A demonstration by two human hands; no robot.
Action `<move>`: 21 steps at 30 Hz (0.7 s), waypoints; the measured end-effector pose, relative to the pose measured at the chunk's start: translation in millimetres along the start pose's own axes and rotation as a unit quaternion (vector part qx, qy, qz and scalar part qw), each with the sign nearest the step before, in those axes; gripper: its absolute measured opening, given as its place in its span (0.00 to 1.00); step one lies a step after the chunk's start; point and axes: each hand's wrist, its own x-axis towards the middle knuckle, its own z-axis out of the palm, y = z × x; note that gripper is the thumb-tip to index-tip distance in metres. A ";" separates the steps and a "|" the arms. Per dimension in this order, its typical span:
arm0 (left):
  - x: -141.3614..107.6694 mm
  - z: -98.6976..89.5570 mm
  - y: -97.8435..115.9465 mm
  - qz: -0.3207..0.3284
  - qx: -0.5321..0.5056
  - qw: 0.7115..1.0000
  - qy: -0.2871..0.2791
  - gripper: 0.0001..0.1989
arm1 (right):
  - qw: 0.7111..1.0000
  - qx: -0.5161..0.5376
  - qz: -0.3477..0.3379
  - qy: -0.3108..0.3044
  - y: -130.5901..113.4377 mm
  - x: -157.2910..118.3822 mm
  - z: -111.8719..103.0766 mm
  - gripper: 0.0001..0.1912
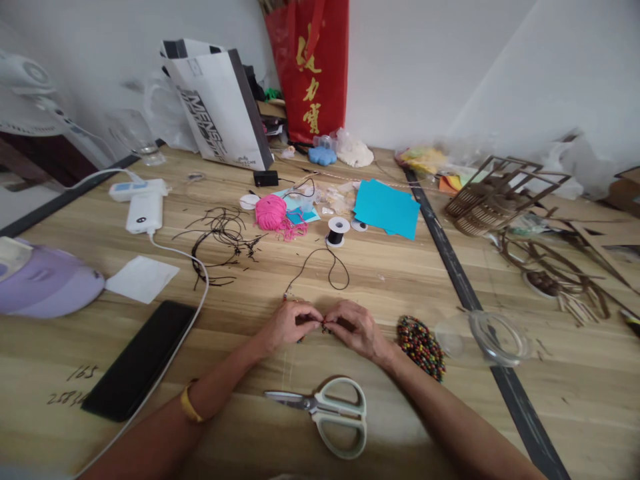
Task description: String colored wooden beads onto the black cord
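Observation:
My left hand point(295, 323) and my right hand point(356, 328) meet over the middle of the table. Thumb and forefinger of each are pinched on a short beaded string point(325, 325) with small red and dark beads. More of the string is hidden under my left fingers. From the left hand a thin black cord point(307, 259) loops away to a white spool point(339, 231) wound with black. Below my hands lie scissors point(327, 410) with pale green handles, blades slightly apart and pointing left. A heap of multicoloured beads point(421, 347) lies beside my right forearm.
A black phone-like slab point(140, 360), a white cable and a power bank point(145, 212) lie left. Cut black cords point(220, 233), pink yarn point(271, 213) and blue sheets point(387, 208) lie farther back. Coiled clear tubing point(500, 339) and a brown basket point(480, 207) stand right.

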 end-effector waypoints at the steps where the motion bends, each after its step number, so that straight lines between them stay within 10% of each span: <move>1: 0.1 0.2 -0.5 0.002 0.001 1.000 0.000 0.07 | 1.000 0.001 0.003 -0.002 0.3 -0.3 0.1 0.07; 21: -0.2 -3.5 -1.3 -0.021 -0.072 0.997 0.019 0.11 | 1.000 0.003 -0.008 0.000 -4.3 0.6 -3.7 0.06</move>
